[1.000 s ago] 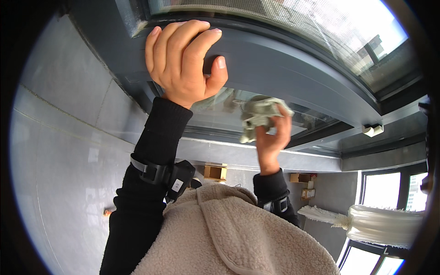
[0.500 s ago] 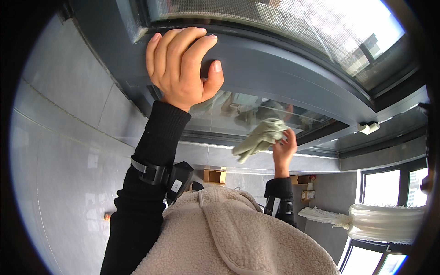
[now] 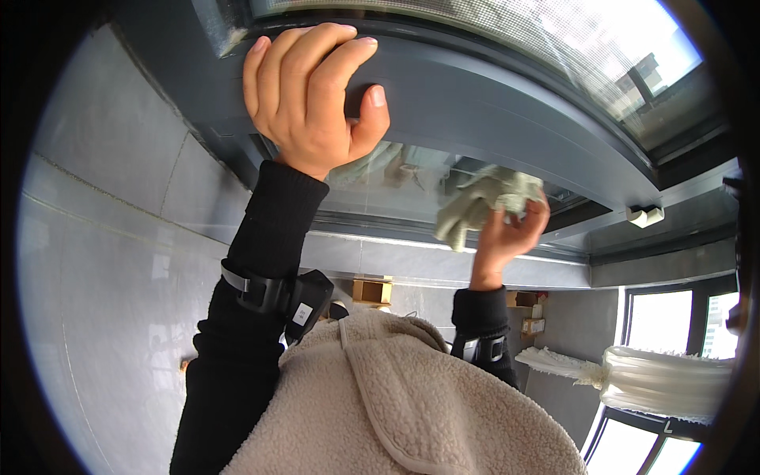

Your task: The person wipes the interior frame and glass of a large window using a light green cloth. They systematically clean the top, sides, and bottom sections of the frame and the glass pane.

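Note:
My left hand [image 3: 310, 99] rests against the dark grey window frame [image 3: 475, 107], its fingers laid over the rail and the thumb held apart. Below that rail is the lower glass pane [image 3: 388, 186], which carries reflections. My right hand [image 3: 511, 233] pinches a crumpled pale green cloth [image 3: 483, 202] against or very near this pane, towards its right end. Part of the cloth hangs down to the left of my fingers, and it is slightly blurred.
Grey tiled wall [image 3: 103, 198] runs along the left. A cardboard box [image 3: 372, 291] stands on the floor below the window. At the right hangs a bundle of white wrapped plastic [image 3: 665, 382], near bright windows. A small white fitting [image 3: 645, 216] sits on the frame's right side.
My right hand has moved up and to the right with the cloth, which is more spread out over the pane. My left hand stays on the frame, shifted only slightly in view.

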{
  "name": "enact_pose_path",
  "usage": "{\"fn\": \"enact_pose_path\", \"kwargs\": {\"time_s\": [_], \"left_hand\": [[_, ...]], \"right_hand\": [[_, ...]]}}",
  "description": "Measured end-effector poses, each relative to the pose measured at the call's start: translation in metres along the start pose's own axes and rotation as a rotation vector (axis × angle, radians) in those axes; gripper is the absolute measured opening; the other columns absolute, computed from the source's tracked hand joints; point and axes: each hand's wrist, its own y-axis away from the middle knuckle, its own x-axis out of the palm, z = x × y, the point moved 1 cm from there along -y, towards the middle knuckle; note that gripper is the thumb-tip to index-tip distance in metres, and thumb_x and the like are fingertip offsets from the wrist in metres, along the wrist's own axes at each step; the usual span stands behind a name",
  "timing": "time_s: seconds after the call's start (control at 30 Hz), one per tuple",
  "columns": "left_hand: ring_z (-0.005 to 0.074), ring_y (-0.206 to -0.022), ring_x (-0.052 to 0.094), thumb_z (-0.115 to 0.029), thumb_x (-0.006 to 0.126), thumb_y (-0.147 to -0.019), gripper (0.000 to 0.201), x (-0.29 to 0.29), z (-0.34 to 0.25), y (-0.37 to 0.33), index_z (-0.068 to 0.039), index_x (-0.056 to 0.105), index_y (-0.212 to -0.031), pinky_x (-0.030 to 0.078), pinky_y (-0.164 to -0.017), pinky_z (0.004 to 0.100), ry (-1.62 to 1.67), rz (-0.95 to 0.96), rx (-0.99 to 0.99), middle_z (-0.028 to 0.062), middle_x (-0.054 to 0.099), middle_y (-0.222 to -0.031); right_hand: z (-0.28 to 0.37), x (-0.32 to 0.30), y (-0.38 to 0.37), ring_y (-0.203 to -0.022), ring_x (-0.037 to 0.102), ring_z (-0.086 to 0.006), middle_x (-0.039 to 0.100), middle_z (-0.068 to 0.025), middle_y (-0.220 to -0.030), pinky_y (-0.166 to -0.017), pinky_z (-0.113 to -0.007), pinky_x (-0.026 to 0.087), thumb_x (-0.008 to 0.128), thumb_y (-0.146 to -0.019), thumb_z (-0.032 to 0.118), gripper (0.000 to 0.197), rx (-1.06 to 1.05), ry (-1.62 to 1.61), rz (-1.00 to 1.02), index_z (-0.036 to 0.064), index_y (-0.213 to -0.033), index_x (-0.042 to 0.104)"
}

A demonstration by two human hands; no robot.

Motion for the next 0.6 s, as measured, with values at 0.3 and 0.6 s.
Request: {"fn": "enact_pose_path", "kwargs": {"time_s": [0.3, 0.6], "left_hand": [[0.0214, -0.094, 0.062, -0.031, 0.057, -0.084, 0.026, -0.004, 0.001, -0.008, -0.015, 0.066, -0.102, 0.036, -0.101, 0.0409, 0.070, 0.012, 0.018, 0.0002, 0.066, -0.103], [0.0304, -0.128, 0.051, -0.024, 0.061, -0.083, 0.043, -0.106, -0.019, 0.064, -0.011, 0.064, -0.124, 0.031, -0.110, 0.0485, 0.200, 0.543, -0.233, 0.0096, 0.057, -0.137]], "right_hand": [[-0.018, 0.010, 0.027, -0.107, 0.058, -0.0377, 0.059, -0.0166, -0.118, -0.090, -0.041, 0.048, 0.068, -0.065, -0.006, 0.041, -0.217, 0.216, 0.215, 0.0022, -0.103, 0.054], [-0.062, -0.013, 0.066, -0.097, 0.062, -0.0338, 0.062, -0.0127, -0.103, -0.087, -0.038, 0.049, 0.067, -0.065, -0.005, 0.042, 0.109, 0.351, 0.403, 0.0036, -0.105, 0.058]]}}
